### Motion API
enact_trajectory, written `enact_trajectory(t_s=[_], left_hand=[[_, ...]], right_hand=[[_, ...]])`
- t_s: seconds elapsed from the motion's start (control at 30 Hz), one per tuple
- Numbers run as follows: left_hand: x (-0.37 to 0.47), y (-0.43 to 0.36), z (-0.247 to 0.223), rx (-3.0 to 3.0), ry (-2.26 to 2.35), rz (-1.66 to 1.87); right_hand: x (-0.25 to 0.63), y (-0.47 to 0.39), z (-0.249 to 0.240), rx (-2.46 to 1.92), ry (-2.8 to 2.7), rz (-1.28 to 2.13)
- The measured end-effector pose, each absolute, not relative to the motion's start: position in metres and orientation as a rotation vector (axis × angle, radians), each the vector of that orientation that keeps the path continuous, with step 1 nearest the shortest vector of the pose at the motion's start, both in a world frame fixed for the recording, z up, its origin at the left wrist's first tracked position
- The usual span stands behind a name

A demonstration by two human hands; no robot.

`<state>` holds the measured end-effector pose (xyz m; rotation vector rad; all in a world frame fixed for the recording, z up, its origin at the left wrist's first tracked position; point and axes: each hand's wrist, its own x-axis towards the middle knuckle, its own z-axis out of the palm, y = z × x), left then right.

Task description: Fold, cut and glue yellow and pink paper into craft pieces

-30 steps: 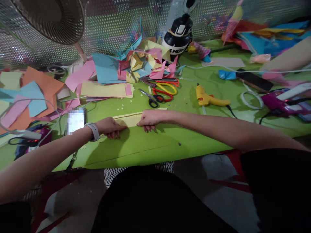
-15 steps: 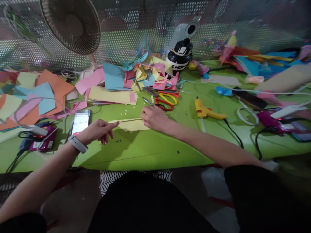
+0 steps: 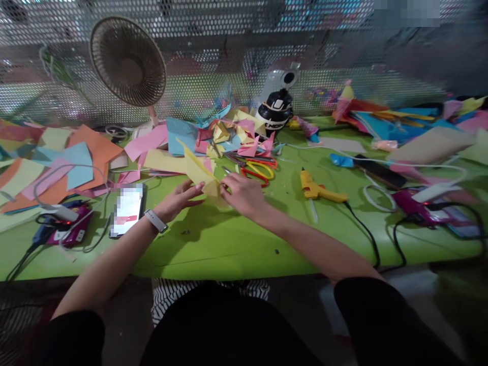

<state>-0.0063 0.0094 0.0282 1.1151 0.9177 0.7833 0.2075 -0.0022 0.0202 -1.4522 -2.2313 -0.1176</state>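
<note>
R hand [image 3: 244, 197]: fingers pinched on near-right end of yellow paper strip [image 3: 195, 166], approx. mid-table [image 3: 236, 249], strip's other end tilted up toward far left. L hand [image 3: 180, 201]: fingers spread, tips right at strip's left side; can't tell if touching. Wristband [image 3: 156, 221] on L wrist.

Phone [image 3: 127, 212] lit, left of L hand. Glue gun [image 3: 320, 189] yellow, lying right of R hand, blk cord off its near-right end. Scissors [image 3: 263, 170] w/ yellow + red handles just far of R hand. Loose col. paper pile [image 3: 219, 133] behind, blk/wht bottle [image 3: 272, 113] at its far right, fan [image 3: 127, 63] far left.
</note>
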Motion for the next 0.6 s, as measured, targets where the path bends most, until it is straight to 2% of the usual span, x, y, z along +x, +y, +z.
enact_trajectory(t_s=[0.3, 0.43, 0.53, 0.6], left_hand=[[0.021, 0.008, 0.004, 0.551, 0.877, 1.078], [0.026, -0.003, 0.0, 0.475, 0.854, 1.195], [0.024, -0.027, -0.001, 0.52, 0.89, 1.176], [0.021, -0.055, 0.003, 0.62, 0.842, 0.999]], right_hand=[[0.21, -0.011, 0.001, -0.872, -2.385, -0.491], [0.208, -0.014, -0.003, -0.814, -2.388, -0.635], [0.212, -0.009, -0.004, -0.848, -2.453, -0.502], [0.218, -0.003, -0.007, -0.847, -2.484, -0.32]])
